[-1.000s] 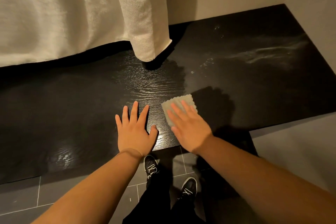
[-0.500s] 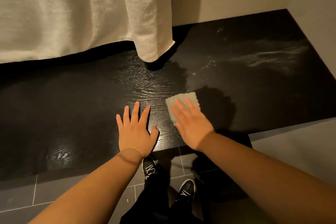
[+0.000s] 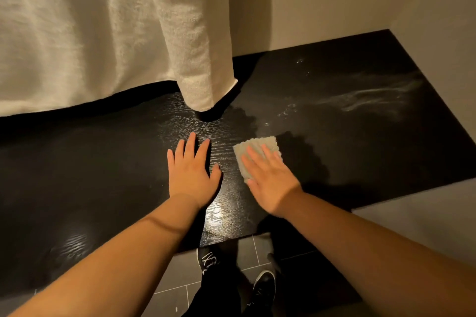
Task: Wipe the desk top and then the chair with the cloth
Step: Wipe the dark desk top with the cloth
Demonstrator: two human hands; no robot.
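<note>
Both hands lie flat with fingers straight: left hand [image 3: 192, 177] bare on the black tabletop [image 3: 103, 175], right hand [image 3: 270, 183] just beside it, pressing the pale cloth [image 3: 257, 143] down near the front edge. Farther back right, whitish streaks [image 3: 373, 98] remain, so the wiping looks partly done. No chair in view; presumably not yet wiped.

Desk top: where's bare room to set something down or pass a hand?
Free: desk top left of the left hand, from curtain hem to near edge; and right of the right hand, out to the side wall. Crowded: the middle, both hands flat, cloth under the right, curtain fold close behind.
</note>
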